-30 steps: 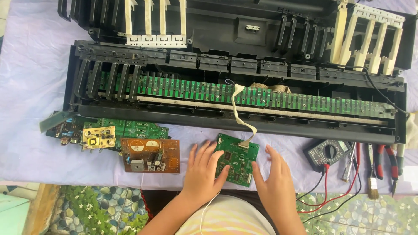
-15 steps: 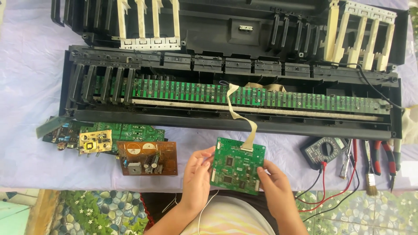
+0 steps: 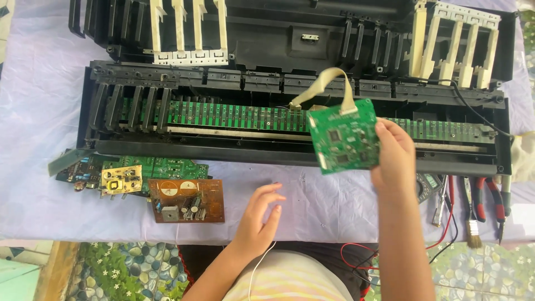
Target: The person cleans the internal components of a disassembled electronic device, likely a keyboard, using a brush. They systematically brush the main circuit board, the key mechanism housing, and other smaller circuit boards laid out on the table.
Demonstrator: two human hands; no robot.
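My right hand holds a small green circuit board by its right edge, lifted above the opened black keyboard chassis. A beige ribbon cable arches from the board's top down to the long green key contact board inside the chassis. My left hand hovers empty over the lilac cloth near the front edge, fingers spread.
A brown circuit board, a small yellow board and larger green boards lie at left. A multimeter with red and black leads, pliers, a brush and a screwdriver lie at right. Loose white key sets rest at the back.
My right hand lifted the small green board from the cloth up and to the right over the chassis, bending the ribbon cable upward. My left hand let go of it.
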